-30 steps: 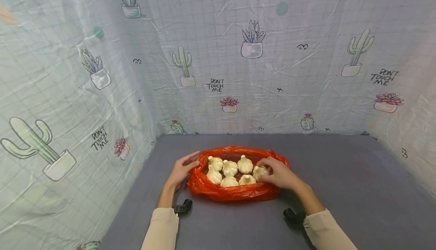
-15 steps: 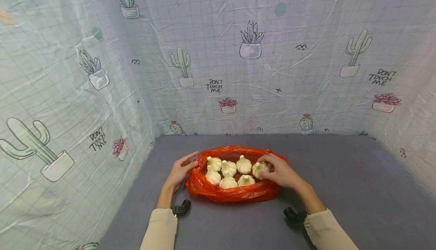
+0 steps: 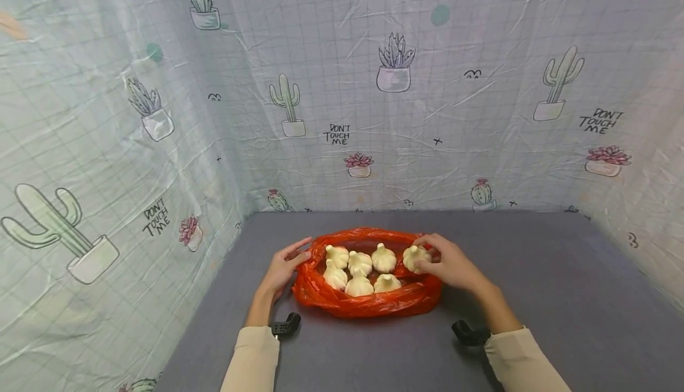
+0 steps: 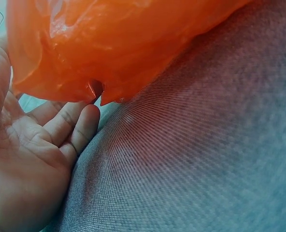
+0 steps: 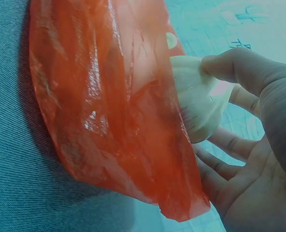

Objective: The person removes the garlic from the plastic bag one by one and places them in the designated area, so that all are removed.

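Observation:
Several pale garlic bulbs (image 3: 360,263) sit inside a crumpled orange-red plastic bag (image 3: 369,306) whose mouth gapes upward. My right hand (image 3: 451,264) holds one garlic bulb (image 3: 414,258) between thumb and fingers at the bag's right rim. In the right wrist view, that same bulb (image 5: 198,96) rises above the rim, its lower left side behind the red plastic. At the bag's left end, my left hand (image 3: 280,270) rests against the plastic with relaxed fingers. The left wrist view shows its palm (image 4: 27,159) and its fingertips touching the bag's (image 4: 99,48) underside.
The bag stands on a grey cloth-covered table (image 3: 374,356). A curtain (image 3: 342,83) printed with cacti encloses the back and sides. Black wrist devices (image 3: 285,325) are strapped on both wrists, below the beige sleeves' ends.
My right hand has lifted the garlic bulb up and to the right, from among the others to the bag's right rim. My left hand has stayed nearly in place.

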